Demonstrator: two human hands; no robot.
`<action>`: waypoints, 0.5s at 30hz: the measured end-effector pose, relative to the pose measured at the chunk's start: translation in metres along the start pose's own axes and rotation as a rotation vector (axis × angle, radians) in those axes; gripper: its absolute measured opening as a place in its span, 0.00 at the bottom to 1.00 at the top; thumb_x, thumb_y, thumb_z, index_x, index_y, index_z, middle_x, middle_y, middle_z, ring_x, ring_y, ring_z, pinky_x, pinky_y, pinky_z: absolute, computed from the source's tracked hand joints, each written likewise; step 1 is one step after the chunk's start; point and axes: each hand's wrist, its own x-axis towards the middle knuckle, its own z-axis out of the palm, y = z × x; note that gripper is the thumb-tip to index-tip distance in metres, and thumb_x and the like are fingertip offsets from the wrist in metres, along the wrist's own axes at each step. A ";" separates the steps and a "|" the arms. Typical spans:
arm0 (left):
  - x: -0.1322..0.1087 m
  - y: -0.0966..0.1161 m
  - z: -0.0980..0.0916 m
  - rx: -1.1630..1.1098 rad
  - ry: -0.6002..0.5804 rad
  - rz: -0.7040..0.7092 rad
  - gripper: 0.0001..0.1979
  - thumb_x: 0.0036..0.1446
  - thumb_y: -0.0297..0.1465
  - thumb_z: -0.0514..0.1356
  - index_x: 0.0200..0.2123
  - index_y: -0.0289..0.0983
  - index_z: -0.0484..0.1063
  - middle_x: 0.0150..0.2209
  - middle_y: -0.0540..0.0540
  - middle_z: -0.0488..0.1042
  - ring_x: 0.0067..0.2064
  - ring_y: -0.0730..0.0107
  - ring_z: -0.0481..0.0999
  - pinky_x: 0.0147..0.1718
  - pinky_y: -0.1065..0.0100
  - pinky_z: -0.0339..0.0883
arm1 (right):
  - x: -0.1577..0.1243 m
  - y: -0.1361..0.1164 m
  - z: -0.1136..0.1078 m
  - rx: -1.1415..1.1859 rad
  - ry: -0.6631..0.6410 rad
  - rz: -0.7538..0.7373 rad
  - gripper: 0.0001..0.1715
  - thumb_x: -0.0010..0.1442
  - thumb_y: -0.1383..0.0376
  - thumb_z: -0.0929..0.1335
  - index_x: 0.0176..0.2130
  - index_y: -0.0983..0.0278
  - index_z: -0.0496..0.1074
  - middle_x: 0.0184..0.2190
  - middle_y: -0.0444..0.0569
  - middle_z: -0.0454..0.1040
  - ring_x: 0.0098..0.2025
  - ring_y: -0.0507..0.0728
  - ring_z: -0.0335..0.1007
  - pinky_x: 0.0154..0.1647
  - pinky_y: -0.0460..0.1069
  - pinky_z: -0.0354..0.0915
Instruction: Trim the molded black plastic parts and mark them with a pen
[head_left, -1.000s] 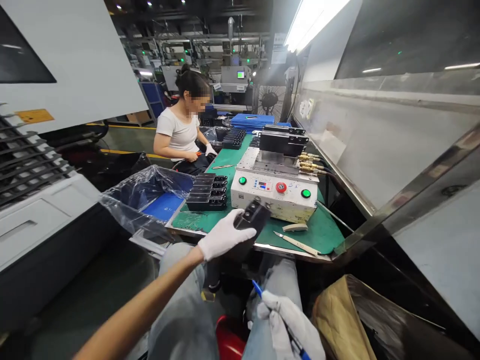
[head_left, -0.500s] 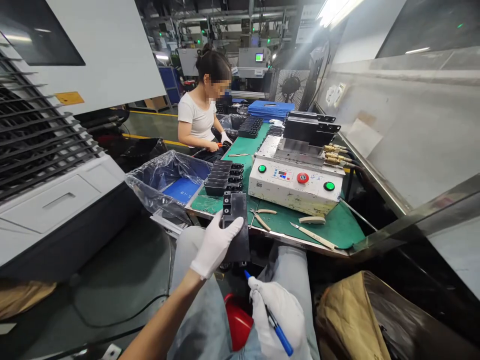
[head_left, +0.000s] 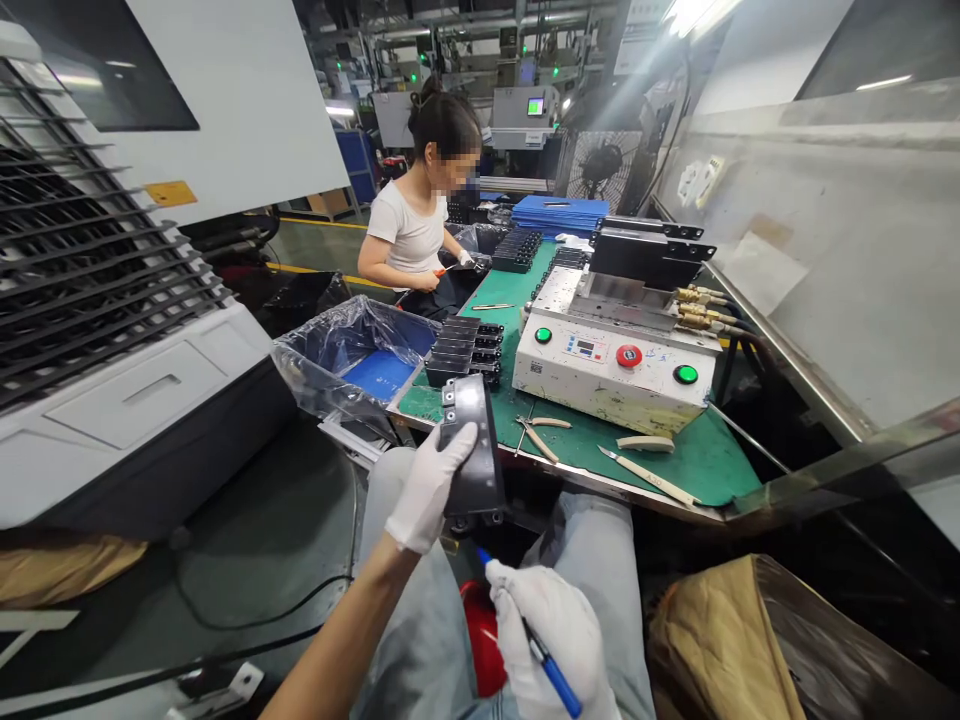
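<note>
the left hand (head_left: 431, 487) clamps a black plastic housing (head_left: 472, 450) loosely enough to slip, and the right hand (head_left: 544, 630) pinches a blue pen (head_left: 551, 672) that could scratch it.

Gloved left hand (head_left: 431, 490) raised, gripping; gloved right hand (head_left: 544, 630) lower, pinching.

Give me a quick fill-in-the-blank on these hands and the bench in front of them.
The right hand holds a ____ pen.
The left hand wears a ____ glove and grips a black part.
The mat on the bench is ____.
The middle button on the machine is ____.

Missing words: blue, white, green, red.
</note>
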 end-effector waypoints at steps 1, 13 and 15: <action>0.002 -0.003 -0.005 -0.141 -0.026 -0.070 0.22 0.52 0.49 0.68 0.42 0.39 0.77 0.38 0.47 0.82 0.37 0.68 0.79 0.36 0.68 0.76 | -0.001 -0.001 0.000 0.048 0.046 0.073 0.20 0.62 0.73 0.68 0.51 0.61 0.79 0.33 0.49 0.83 0.32 0.57 0.81 0.33 0.50 0.77; -0.003 -0.052 -0.022 -0.817 -0.253 -0.139 0.18 0.64 0.41 0.54 0.54 0.45 0.72 0.31 0.52 0.62 0.23 0.82 0.54 0.20 0.77 0.55 | 0.001 -0.014 0.026 0.498 0.028 0.472 0.15 0.71 0.64 0.64 0.43 0.57 0.82 0.31 0.50 0.81 0.31 0.59 0.81 0.34 0.50 0.79; -0.003 -0.055 -0.024 -0.713 -0.209 -0.178 0.16 0.63 0.43 0.55 0.50 0.44 0.72 0.32 0.49 0.64 0.26 0.79 0.59 0.21 0.74 0.59 | -0.003 -0.017 0.027 0.471 0.040 0.497 0.14 0.70 0.63 0.65 0.43 0.59 0.82 0.30 0.50 0.80 0.31 0.58 0.80 0.34 0.50 0.79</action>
